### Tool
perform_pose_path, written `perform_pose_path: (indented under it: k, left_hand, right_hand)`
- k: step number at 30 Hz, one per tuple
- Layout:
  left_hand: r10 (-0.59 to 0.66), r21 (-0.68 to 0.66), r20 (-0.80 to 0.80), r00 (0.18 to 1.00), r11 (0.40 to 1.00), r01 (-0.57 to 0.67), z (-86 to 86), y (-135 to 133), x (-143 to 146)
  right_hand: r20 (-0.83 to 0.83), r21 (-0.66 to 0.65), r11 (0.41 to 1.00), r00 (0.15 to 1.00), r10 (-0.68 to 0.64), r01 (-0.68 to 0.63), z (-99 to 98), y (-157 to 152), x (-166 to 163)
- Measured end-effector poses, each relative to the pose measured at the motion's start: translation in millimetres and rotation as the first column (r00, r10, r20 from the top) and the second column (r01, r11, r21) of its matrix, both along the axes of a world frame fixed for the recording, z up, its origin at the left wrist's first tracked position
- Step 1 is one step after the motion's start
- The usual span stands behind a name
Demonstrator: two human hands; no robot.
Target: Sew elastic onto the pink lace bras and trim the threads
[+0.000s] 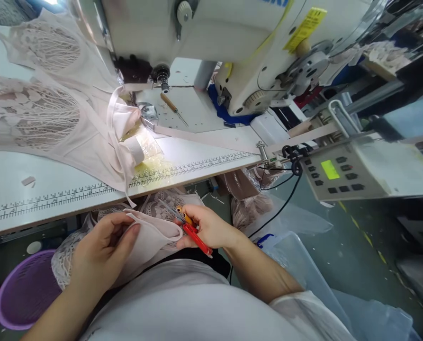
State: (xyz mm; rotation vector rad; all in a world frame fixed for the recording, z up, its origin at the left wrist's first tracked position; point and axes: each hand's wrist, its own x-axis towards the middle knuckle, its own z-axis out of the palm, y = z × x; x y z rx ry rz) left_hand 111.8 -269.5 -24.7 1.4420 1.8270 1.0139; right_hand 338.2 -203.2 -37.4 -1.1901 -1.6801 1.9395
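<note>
My left hand (106, 248) pinches the edge of a pale pink fabric piece (147, 237) with lace parts, held over my lap below the table edge. In my right hand (207, 225) is a pair of scissors (197, 239) with red and orange on the handles. Its blades point up and to the left, close above the fabric's looped edge. Some of the right fingers are hidden behind the scissors and cloth. On the table, a pale pink lace garment (72, 118) lies with its right end under the sewing machine (143, 38), where a narrow band (197, 137) runs off to the right.
A printed ruler strip (197, 166) follows the table's front edge. An awl with a wooden handle (169, 102) lies on the machine bed. To the right is a control box (339, 175) with a lit screen. Below stand a purple basket (26, 289) and a clear plastic bin (303, 270).
</note>
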Motion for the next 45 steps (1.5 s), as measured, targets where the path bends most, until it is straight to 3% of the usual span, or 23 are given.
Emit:
perform_pose_path:
  k: [9, 15, 18, 22, 27, 31, 35, 39, 42, 45]
  left_hand:
    - [0.081, -0.083, 0.254, 0.964, 0.995, -0.062, 0.8, 3.0, 2.8]
    - [0.033, -0.198, 0.583, 0.812, 0.975, 0.103, -5.9, 9.7, -5.1]
    - [0.05, -0.273, 0.662, 0.747, 0.945, 0.179, -4.4, 12.9, -6.3]
    - [-0.003, -0.225, 0.628, 0.778, 0.957, 0.185, 7.3, 14.6, 1.7]
    - [-0.144, -0.009, 0.32, 0.937, 0.988, 0.155, 21.8, 14.0, 15.2]
    - [-0.154, 0.117, 0.145, 0.977, 0.983, 0.138, 24.3, 12.6, 18.6]
    - [-0.157, 0.069, 0.306, 0.939, 0.987, 0.142, 20.2, 10.2, 15.0]
    - [-0.046, -0.039, 0.499, 0.865, 0.996, 0.076, 16.5, 7.7, 9.8]
    - [-0.006, -0.022, 0.518, 0.855, 1.0, 0.021, 15.0, 5.9, 4.7]
    - [0.007, -0.028, 0.509, 0.861, 1.0, 0.009, 14.8, 4.1, -0.8]
  right_hand:
    - [0.049, 0.219, 0.971, 0.993, -0.106, 0.093, -3.4, -12.0, -4.6]
    - [-0.004, 0.268, 0.96, 0.997, -0.081, 0.079, -10.6, -14.7, -2.8]
    - [-0.031, 0.293, 0.953, 0.997, -0.066, 0.073, -14.7, -17.9, -0.1]
    - [-0.102, 0.281, 0.957, 0.994, -0.044, 0.071, -14.7, -21.9, 4.6]
    - [-0.06, 0.214, 0.975, 0.997, -0.051, 0.063, -9.6, -22.4, 9.2]
    - [-0.052, 0.229, 0.968, 0.994, -0.092, 0.101, -11.5, -22.4, 8.4]
    - [-0.142, 0.277, 0.942, 0.977, -0.157, 0.191, -14.9, -24.8, 3.4]
    - [-0.217, 0.304, 0.925, 0.962, -0.164, 0.227, -14.4, -26.0, -2.8]
    - [-0.232, 0.328, 0.924, 0.965, -0.126, 0.199, -9.9, -25.0, -6.4]
    - [-0.137, 0.33, 0.924, 0.978, -0.155, 0.193, -2.6, -24.9, -9.0]
